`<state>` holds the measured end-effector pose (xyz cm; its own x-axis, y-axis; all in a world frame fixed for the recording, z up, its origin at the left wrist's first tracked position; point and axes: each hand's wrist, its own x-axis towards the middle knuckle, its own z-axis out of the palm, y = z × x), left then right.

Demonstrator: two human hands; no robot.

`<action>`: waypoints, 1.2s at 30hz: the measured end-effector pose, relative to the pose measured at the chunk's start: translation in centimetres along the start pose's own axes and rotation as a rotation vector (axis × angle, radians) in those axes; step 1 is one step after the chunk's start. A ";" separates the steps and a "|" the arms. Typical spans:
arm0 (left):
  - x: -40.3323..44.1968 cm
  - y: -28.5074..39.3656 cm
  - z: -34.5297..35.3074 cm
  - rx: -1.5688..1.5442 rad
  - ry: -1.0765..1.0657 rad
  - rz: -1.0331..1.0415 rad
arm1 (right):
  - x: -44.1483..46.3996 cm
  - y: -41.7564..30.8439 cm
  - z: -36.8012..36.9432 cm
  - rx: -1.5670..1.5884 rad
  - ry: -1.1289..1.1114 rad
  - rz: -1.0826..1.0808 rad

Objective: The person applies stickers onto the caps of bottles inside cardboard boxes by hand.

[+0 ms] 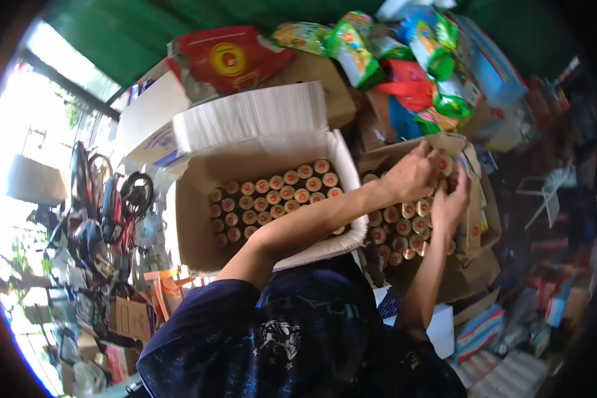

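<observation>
My left hand reaches across to the open carton on the right, its fingers closed at a round gold-topped container with a red mark on top. Around the lower side of the same container, my right hand is closed too. Below both hands, several matching gold-topped containers stand upright in rows inside that carton. A larger open carton stands to the left, under my left forearm, with rows of similar containers. My forearm hides part of those rows.
Behind the cartons lie a red bag and several green snack packs. A stack of white sheets rests against the left carton's far side. A bicycle wheel and a small brown box are at left; wrapped packs lie lower right.
</observation>
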<state>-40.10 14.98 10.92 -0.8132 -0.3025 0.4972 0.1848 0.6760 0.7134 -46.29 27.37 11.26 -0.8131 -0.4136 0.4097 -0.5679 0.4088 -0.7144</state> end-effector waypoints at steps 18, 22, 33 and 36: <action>-17.9 -2.8 -22.3 0.182 -0.270 -0.735 | -9.8 -11.2 16.4 0.352 -1.130 -0.061; -21.8 -6.5 -21.8 0.171 -0.491 -0.994 | -12.1 -12.2 20.8 0.113 -1.506 0.043; -28.7 -7.8 -20.7 -0.004 -0.787 -1.296 | -19.8 -15.3 24.2 -0.518 -1.812 -0.247; -30.9 -9.9 -21.1 0.003 -0.845 -1.333 | -21.6 -15.5 26.3 -0.505 -1.916 -0.166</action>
<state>-5.18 3.47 -1.13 -0.4445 -0.2107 -0.8706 -0.8866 0.2421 0.3941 -16.59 8.63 -1.44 0.2206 -0.5011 -0.8368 -0.8679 0.2907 -0.4028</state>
